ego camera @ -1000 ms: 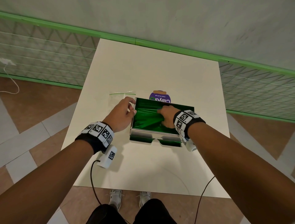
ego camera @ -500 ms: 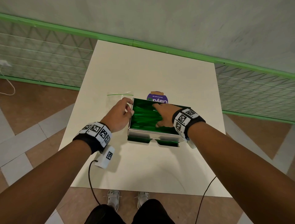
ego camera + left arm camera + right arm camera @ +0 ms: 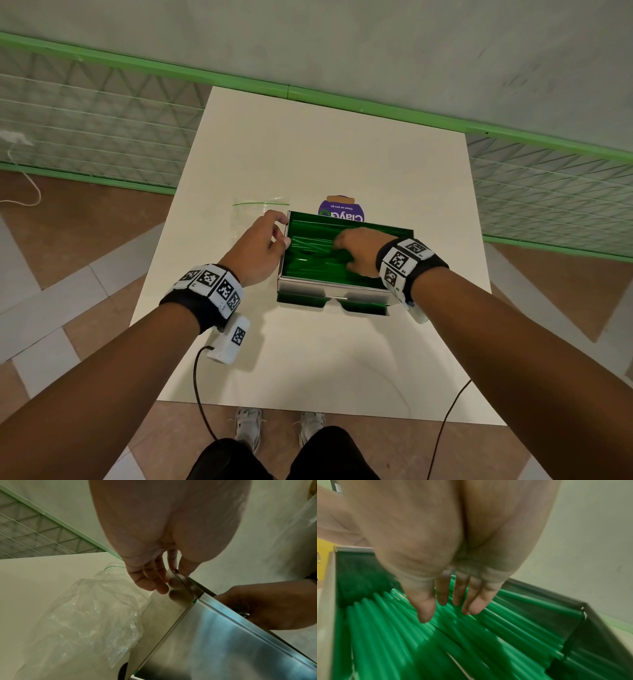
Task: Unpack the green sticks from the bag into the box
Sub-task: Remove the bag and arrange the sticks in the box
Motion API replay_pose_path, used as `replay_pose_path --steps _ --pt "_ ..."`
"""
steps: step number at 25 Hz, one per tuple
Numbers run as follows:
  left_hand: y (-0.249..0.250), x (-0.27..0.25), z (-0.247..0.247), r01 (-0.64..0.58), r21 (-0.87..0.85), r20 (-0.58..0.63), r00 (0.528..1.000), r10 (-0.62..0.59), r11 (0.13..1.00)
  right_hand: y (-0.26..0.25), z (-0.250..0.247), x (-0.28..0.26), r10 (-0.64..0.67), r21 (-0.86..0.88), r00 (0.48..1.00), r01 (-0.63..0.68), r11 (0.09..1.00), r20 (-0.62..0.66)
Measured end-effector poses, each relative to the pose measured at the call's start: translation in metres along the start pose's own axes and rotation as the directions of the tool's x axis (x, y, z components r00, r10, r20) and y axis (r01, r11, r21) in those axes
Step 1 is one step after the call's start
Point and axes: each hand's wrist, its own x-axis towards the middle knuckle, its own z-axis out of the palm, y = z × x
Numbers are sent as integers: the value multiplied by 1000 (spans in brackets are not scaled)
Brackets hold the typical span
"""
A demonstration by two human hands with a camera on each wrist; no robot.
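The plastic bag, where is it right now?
In the head view the plastic bag lies flat on the table, left of the box, just beyond the left hand.

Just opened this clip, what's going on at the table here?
A person is putting green sticks into a shiny box on a white table. The right hand is inside the box, straight fingers spread over the sticks lying there. The left hand pinches the box's left corner. The clear plastic bag lies crumpled on the table left of the box, and no sticks show in it. A purple label lies behind the box.
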Motion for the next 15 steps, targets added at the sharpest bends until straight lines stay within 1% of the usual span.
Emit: replay_pose_path --steps 2,3,4,5,6,7,8,10,11,13,15 --pt "-1 0 0 6 5 2 1000 -6 1000 0 -1 0 -20 35 997 22 999 -75" --pt "0 0 0 8 1 2 1000 -8 1000 0 -2 0 -13 85 997 19 996 -74" --pt "0 0 1 9 -1 5 1000 -9 1000 0 -2 0 -4 130 1000 7 991 -30" --pt "0 0 1 8 -1 7 1000 -8 1000 -1 -2 0 5 150 999 -11 989 44" --pt "0 0 1 9 -2 7 1000 -9 1000 -2 -1 1 3 144 994 -19 989 110" --pt "0 0 1 11 -7 5 1000 -11 1000 -2 2 0 1 136 989 -20 990 145" --pt "0 0 0 12 -10 3 1000 -12 1000 -2 3 0 -15 147 992 -4 989 127" --pt "1 0 0 9 -4 2 1000 -9 1000 -2 2 0 -41 201 999 36 979 20" --pt "1 -1 1 8 0 0 1000 -8 1000 -2 2 0 -55 193 998 57 979 -16" --pt "1 -1 1 8 2 -2 1000 -8 1000 -7 3 4 -72 116 997 73 991 -14" --pt "1 -1 2 10 -1 -3 1000 -10 1000 -12 5 9 -48 59 998 46 997 33"
